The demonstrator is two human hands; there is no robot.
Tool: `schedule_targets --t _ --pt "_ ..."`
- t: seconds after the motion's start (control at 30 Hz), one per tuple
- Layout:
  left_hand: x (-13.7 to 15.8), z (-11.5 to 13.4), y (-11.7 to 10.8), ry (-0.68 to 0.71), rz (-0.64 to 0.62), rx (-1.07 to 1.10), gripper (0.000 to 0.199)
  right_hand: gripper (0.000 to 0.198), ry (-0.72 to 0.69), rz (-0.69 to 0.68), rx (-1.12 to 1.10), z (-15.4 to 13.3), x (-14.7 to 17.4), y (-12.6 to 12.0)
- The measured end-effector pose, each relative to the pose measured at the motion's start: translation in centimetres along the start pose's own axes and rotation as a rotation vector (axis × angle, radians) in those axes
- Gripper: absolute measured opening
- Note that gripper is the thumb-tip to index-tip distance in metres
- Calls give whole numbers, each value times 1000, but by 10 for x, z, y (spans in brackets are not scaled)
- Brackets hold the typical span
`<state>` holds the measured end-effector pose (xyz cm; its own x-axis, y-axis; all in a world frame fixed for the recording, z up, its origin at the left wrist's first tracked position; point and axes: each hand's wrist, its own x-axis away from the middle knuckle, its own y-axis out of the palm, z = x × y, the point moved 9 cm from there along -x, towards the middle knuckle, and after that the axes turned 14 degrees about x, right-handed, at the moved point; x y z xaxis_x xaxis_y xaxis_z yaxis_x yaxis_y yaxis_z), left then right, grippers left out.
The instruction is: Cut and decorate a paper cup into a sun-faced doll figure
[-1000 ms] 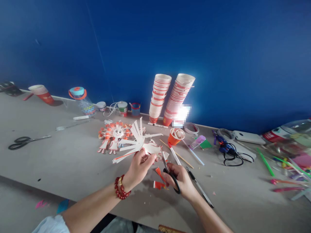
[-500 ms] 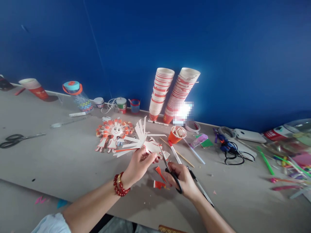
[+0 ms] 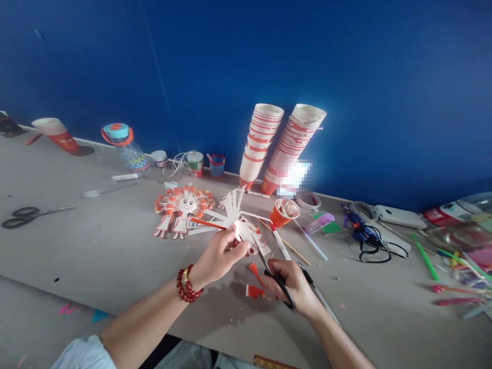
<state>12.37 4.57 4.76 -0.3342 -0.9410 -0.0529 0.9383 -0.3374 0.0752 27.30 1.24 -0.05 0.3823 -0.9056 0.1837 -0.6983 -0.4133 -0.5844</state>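
- Tabletop [image 3: 115,246]: near edge passes beneath the left forearm [image 3: 146,320]; room to move lies left of that wrist.
- Cup stacks [image 3: 261,143]: two, tilted, by the rear edge.
- Paper cutout [image 3: 243,230]: between the hands; turned slightly clockwise since half a second ago, its red strip now pointing higher.
- Left hand [image 3: 221,256]: thumb and fingers clamped on the cutout.
- Right hand [image 3: 290,284]: closed round the scissors [image 3: 262,253], blades at the cutout.
- Red scraps [image 3: 254,292]: near the scissors.

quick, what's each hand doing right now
Left hand: closed, fingers pinching the white paper cutout.
Right hand: holding the black-handled scissors, blades at the paper.
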Motion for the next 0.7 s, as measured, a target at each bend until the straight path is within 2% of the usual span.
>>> schedule_targets --t 0.7 --pt "-1 6 -3 35 -16 -64 21 42 -23 -4 -7 -7 1 1"
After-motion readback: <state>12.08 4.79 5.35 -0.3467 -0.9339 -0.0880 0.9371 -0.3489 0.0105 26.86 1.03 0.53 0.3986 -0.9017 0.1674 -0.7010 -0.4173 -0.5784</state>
